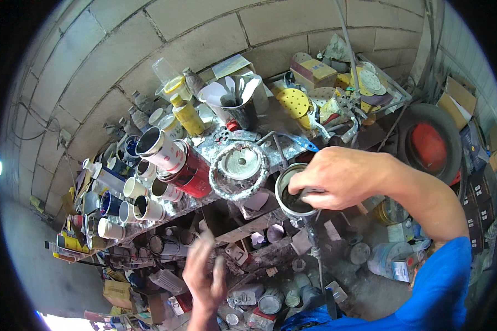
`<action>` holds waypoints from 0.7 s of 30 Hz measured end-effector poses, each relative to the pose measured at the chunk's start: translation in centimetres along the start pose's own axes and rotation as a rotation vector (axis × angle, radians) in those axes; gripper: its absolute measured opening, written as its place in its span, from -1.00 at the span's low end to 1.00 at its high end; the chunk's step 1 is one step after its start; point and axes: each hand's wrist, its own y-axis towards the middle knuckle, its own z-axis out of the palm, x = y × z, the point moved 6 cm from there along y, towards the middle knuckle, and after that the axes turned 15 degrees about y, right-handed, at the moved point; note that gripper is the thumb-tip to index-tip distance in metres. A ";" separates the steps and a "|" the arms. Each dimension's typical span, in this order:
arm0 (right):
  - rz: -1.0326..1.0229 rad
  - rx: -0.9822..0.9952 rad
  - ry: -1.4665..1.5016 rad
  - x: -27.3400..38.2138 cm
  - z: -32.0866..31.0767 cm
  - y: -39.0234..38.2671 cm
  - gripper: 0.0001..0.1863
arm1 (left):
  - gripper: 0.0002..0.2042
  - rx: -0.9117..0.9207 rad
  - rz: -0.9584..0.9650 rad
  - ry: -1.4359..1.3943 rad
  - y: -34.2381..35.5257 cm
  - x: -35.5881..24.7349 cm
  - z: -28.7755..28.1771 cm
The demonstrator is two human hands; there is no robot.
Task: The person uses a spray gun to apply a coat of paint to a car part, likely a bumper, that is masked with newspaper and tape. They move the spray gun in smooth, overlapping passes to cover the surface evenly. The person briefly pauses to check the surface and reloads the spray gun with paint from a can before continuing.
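Observation:
My right hand (339, 175) reaches in from the right. Its curled fingers dip into a round metal cup (282, 199) with a dark inside, and what they pinch, if anything, is hidden. Below the cup hangs a metal fitting (313, 238) with a thin hose running down from it, like a paint spray gun. My left hand (205, 274) is raised at lower centre, apart from everything, thumb and fingers spread and slightly blurred, with nothing in it. Left of the cup sits a round lidded pot (242, 164) with a crusted whitish rim.
Paint-splattered bench (201, 148) carries a red can (193, 175), a white tub (161, 149), a yellow bottle (187, 116), several paper cups (134, 188) and a bucket of spatulas (238, 112). Yellow sanding discs (293, 102) lie behind. A blue-handled brush (305, 144) is near the cup. Cans crowd the floor.

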 end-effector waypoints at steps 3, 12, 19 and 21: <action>-0.018 -0.054 -0.228 0.0 -0.5 0.1 -0.83 | -0.56 -0.137 0.223 0.131 7.7 -3.7 -0.6; -0.001 -0.327 -0.004 0.0 -1.3 -4.0 -0.75 | -0.53 -0.165 0.395 0.182 9.1 -7.3 -0.2; 0.091 -1.217 0.976 -4.7 2.0 -14.8 -0.80 | -0.52 -0.157 0.417 0.145 7.1 -10.6 0.7; 0.100 -1.381 1.162 -6.7 3.9 -17.5 -0.82 | -0.52 -0.158 0.431 0.162 7.1 -10.9 0.6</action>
